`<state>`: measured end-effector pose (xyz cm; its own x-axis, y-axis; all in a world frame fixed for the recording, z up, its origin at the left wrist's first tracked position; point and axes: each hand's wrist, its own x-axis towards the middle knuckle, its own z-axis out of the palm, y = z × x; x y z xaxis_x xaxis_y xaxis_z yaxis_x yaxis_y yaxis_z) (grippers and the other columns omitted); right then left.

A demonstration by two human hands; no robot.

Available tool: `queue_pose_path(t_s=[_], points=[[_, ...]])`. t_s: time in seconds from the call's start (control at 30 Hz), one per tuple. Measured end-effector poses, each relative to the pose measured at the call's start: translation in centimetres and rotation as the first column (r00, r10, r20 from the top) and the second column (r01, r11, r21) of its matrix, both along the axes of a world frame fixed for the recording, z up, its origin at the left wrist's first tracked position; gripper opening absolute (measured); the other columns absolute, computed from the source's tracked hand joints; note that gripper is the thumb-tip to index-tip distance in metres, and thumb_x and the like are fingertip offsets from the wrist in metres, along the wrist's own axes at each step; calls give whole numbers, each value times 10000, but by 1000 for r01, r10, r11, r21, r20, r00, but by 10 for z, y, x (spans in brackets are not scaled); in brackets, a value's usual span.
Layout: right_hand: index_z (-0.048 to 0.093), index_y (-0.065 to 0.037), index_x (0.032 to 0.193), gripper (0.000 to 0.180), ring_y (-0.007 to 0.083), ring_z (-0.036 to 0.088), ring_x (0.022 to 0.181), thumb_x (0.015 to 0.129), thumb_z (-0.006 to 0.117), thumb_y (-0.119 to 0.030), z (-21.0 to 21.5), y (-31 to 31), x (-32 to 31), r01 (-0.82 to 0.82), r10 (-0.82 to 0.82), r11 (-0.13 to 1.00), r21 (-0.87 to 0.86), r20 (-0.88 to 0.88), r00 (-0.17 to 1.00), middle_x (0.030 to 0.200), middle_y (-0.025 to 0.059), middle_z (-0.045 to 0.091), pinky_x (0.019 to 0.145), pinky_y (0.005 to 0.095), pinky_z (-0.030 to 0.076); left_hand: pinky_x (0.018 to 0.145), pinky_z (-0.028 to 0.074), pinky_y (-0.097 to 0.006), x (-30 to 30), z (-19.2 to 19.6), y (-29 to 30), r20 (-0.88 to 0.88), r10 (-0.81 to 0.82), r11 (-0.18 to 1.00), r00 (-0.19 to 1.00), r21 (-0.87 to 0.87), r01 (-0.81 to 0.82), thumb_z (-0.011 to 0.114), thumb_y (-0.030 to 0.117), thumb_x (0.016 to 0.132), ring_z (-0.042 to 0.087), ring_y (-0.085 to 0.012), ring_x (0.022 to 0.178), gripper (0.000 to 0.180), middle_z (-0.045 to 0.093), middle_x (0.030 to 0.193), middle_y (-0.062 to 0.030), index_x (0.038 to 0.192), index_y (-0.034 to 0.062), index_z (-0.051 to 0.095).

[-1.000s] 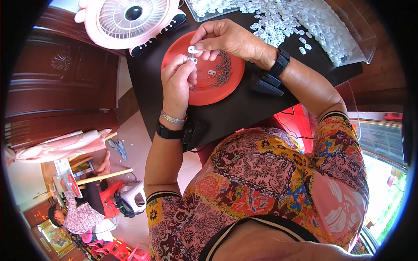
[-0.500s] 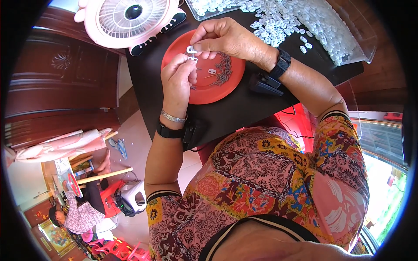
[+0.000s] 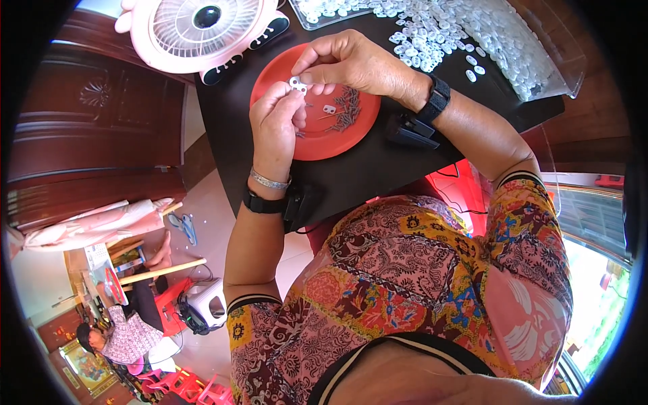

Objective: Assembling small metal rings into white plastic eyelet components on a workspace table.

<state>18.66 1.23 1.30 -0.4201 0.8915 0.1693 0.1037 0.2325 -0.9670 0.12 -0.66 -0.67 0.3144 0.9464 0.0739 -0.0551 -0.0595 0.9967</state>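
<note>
Over the red round plate (image 3: 317, 148), both of my hands are pinched close together. My left hand (image 3: 273, 121) grips a small white two-holed plastic piece (image 3: 301, 88) between thumb and fingertip. My right hand (image 3: 354, 64) holds another small white holed piece (image 3: 294, 80) right above it, and the two pieces meet or overlap; the fingertips partly cover both. On the plate lie a heap of grey screws (image 3: 347, 111), one loose white two-holed piece (image 3: 329, 109) and a thin stick-like item (image 3: 327, 117).
A large pile of white oval plastic pieces (image 3: 432, 47) spreads from a clear bin (image 3: 550, 74) across the black table (image 3: 364, 179). A pink fan (image 3: 196, 64) stands at the far left. Another person (image 3: 128, 334) sits at the lower left.
My right hand has lowered its white piece towards the one in my left hand, so the gap between them has closed. My left hand has stayed nearly still.
</note>
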Motion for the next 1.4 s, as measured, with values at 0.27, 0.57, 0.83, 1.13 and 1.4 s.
queue_pose_path(t_s=[0.27,0.57,0.83,1.13,1.4], points=[[630,-21,1027,180,69,613,784,849,635,-47,-3,-1,-1,-80,80,995,61,3,997,868,17,658,728,213,501,492,340,-197,0,-1,-1,1,28,1000,1000,8,-28,500,147,882,460,-66,537,187,515,625,-3,729,44,532],[596,-34,995,215,70,587,761,795,659,11,-8,-3,-6,-36,17,975,218,90,996,816,-2,614,717,219,490,525,385,-222,0,-2,-1,-3,33,999,999,-23,-33,485,172,896,518,-109,568,204,577,687,-54,843,0,580],[598,-40,990,210,72,589,729,792,660,-9,0,-7,-6,-76,42,971,227,152,988,782,9,611,669,224,493,486,389,-199,3,1,-2,65,58,994,996,-101,-51,505,188,891,528,-89,539,218,583,645,-35,823,6,605],[608,-15,990,275,193,635,743,745,719,-71,-9,-11,-14,-13,-138,865,502,263,955,813,90,637,674,290,512,458,387,-189,6,0,-4,40,90,990,995,-115,-85,508,206,881,538,-101,511,235,580,629,-45,846,-3,612],[617,-20,993,258,292,645,770,759,697,-93,-8,-13,-14,-21,-208,770,638,282,937,823,132,649,674,337,521,498,411,-206,2,-1,-3,122,76,997,990,-39,-72,475,212,892,543,-106,545,254,586,656,-52,823,-1,595]])
